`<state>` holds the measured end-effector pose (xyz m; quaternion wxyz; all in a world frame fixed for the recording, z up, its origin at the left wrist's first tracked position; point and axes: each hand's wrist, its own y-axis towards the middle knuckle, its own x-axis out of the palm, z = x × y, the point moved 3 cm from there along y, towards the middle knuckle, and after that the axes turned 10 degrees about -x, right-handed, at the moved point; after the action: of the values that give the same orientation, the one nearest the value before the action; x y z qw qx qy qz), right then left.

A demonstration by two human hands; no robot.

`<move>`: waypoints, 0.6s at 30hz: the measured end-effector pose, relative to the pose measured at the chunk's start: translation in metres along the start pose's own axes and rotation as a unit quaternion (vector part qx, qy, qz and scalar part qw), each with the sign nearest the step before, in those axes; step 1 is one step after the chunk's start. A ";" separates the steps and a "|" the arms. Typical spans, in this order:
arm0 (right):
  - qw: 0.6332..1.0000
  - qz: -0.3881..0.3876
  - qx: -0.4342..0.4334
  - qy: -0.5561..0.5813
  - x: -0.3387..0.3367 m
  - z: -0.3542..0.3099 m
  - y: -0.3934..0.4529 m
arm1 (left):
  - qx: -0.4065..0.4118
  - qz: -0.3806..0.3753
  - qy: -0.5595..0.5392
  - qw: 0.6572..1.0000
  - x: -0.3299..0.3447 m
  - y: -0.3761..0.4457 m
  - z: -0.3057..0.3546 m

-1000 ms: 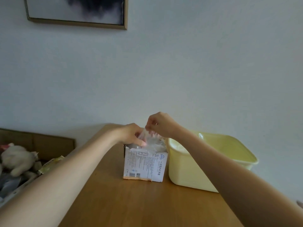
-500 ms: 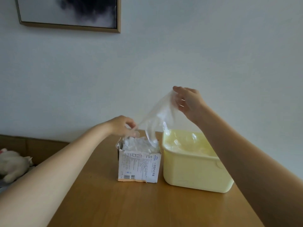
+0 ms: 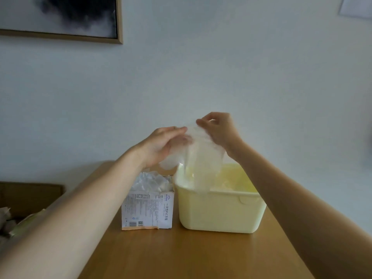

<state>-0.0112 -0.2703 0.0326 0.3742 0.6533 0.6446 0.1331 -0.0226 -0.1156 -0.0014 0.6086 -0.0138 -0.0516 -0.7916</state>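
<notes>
A clear thin plastic glove (image 3: pixel 203 158) hangs in the air above the pale yellow plastic bin (image 3: pixel 219 214). My right hand (image 3: pixel 219 129) pinches the glove's top edge between thumb and fingertips. My left hand (image 3: pixel 161 146) lies against the glove's left side with its fingers straight and together, and part of the film covers its palm. Below it stands a white printed box of disposable gloves (image 3: pixel 148 212), torn open at the top and stuffed with more clear gloves. Box and bin stand side by side on the wooden table (image 3: pixel 181 254).
A pale wall rises right behind the table, with a framed dark picture (image 3: pixel 80 17) at the upper left. A brown cardboard box (image 3: pixel 30 196) with soft items sits off the table's left edge. Bare wood shows in front of the box and the bin.
My right hand has pulled the glove free of the box and holds it over the bin. My left hand has left the box top and risen to meet the glove.
</notes>
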 end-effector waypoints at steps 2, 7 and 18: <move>0.997 0.029 -0.032 -0.063 -0.006 0.008 -0.002 | -0.042 0.068 -0.009 0.997 0.002 0.003 -0.006; 0.983 0.041 -0.080 -0.163 -0.009 0.028 -0.015 | 0.032 0.312 0.325 0.892 0.010 0.007 -0.009; 0.934 -0.059 0.104 -0.337 -0.058 0.132 -0.035 | 0.115 0.378 0.523 0.755 -0.001 0.024 -0.015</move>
<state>0.0417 -0.3704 -0.0627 0.5066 0.6561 0.5278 -0.1854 0.0018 -0.1219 -0.0153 0.7873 0.4545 0.1935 -0.3689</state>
